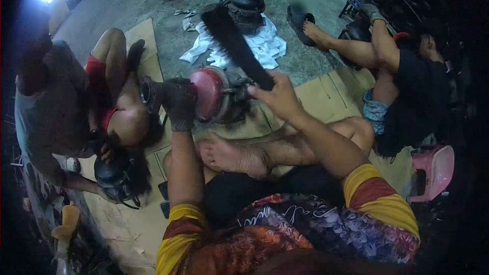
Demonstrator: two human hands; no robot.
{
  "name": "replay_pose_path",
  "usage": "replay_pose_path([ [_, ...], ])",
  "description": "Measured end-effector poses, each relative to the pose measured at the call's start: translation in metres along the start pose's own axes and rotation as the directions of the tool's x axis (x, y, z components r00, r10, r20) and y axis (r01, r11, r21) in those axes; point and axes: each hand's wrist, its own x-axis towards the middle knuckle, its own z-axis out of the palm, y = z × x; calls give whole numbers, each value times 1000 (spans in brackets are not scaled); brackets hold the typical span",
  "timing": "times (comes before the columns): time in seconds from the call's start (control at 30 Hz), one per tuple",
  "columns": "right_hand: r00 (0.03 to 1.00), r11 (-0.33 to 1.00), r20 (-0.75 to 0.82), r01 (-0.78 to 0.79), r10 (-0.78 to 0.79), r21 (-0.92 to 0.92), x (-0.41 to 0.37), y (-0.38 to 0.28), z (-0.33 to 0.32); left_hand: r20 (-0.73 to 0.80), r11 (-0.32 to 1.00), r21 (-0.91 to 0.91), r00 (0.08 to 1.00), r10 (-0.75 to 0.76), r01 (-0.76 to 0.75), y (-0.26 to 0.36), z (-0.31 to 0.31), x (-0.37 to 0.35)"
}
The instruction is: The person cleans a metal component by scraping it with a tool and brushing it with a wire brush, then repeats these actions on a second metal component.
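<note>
My left hand [178, 104], in a dark knitted glove, is wrapped around the neck of a round metal part with a red dome [209, 93]. The part is held sideways over my crossed legs, its open pipe end [148, 93] sticking out to the left of my glove. Bare, my right hand [279, 97] grips the handle end of a long black brush [232, 40]. The brush is raised and slants up to the left above the part, bristles along its lower left side. My right fingertips overlap the part's right end in this view.
Cardboard [326, 94] covers the floor under my legs. Ahead lie white rags [267, 46] beneath stacked dark metal parts [245, 7]. A person at left handles a dark round part [114, 173]; another person sits at right, near a pink stool [435, 168].
</note>
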Motion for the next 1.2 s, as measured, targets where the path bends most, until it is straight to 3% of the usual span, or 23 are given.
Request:
replay_pose_path([
  [0.07, 1000, 997, -17, 9, -8, 76, 5, 3, -16, -19, 993, 108, 999, -39, 41, 13, -4, -3],
  [0.1, 1000, 996, 15, -20, 19, 85, 5, -12, -25, 37, 828, -522, 975, -218, 205, 35, -7, -10],
  [0.13, 999, 995, 28, -32, 29, 93, 5, -1, -32, 179, 292, -916, 930, -320, 276, 50, -9, -14],
  [0.17, 998, 998, -12, -69, 69, -13, 6, 17, -38, 175, 302, -911, 927, -330, 280, 25, -12, -15],
  [0.2, 993, 988, -57, -106, 100, -113, 7, 34, -43, 33, 693, -693, 969, -246, 199, -14, -17, -13],
  [0.23, 993, 989, -56, -113, 107, -98, 8, 50, -45, -51, 940, -332, 993, -103, 81, -37, -21, -12],
  [0.27, 983, 971, -80, -179, 168, -160, 8, 64, -45, -37, 945, -316, 994, -103, 86, -12, -21, -8],
  [0.33, 962, 945, -123, -264, 243, -195, 9, 84, -42, 79, 505, -850, 984, -158, 149, 37, -16, -10],
  [0.47, 947, 910, -144, -316, 286, -269, 24, 105, -27, 32, 469, -864, 951, -308, 181, 48, -13, -20],
  [0.53, 956, 929, -163, -278, 243, -246, 27, 105, -22, 222, 398, -865, 945, -241, 305, 54, -9, -21],
  [0.67, 949, 919, -117, -312, 292, -239, 21, 96, -23, 188, 563, -691, 864, -466, 454, 64, 2, -15],
  [0.73, 947, 895, -132, -319, 291, -311, 20, 107, -25, 235, 962, -197, 962, -142, 190, 46, 4, -5],
  [0.77, 951, 914, -126, -306, 282, -266, 19, 112, -24, 232, 961, -200, 962, -142, 191, 51, 8, -6],
  [0.8, 955, 931, -120, -292, 272, -217, 19, 117, -24, 259, 651, -685, 944, -204, 329, 56, 14, -8],
  [0.83, 956, 932, -121, -290, 269, -218, 19, 116, -24, 316, 112, -931, 919, -235, 349, 67, 21, -8],
  [0.93, 941, 925, -143, -329, 306, -192, 20, 112, -26, 221, 361, -885, 947, -234, 295, 74, 32, -7],
  [0.97, 941, 920, -130, -333, 311, -206, 20, 111, -26, 220, 358, -887, 949, -227, 292, 71, 32, -4],
  [1.03, 943, 917, -119, -332, 312, -222, 19, 115, -27, 188, 836, -518, 977, -96, 182, 67, 31, 3],
  [1.07, 944, 922, -122, -325, 305, -209, 19, 120, -25, 186, 835, -521, 978, -90, 176, 67, 32, 6],
  [1.1, 946, 927, -124, -320, 300, -194, 18, 124, -25, 339, 339, -881, 940, -38, 331, 68, 33, 7],
  [1.13, 947, 929, -127, -315, 294, -195, 19, 117, -26, 427, -283, -854, 899, 102, 438, 69, 34, 10],
  [1.17, 941, 913, -132, -336, 313, -229, 18, 105, -26, 427, -282, -853, 898, 106, 439, 65, 33, 8],
  [1.2, 933, 896, -138, -357, 331, -264, 18, 98, -27, 391, 198, -899, 920, -34, 390, 59, 31, 4],
])
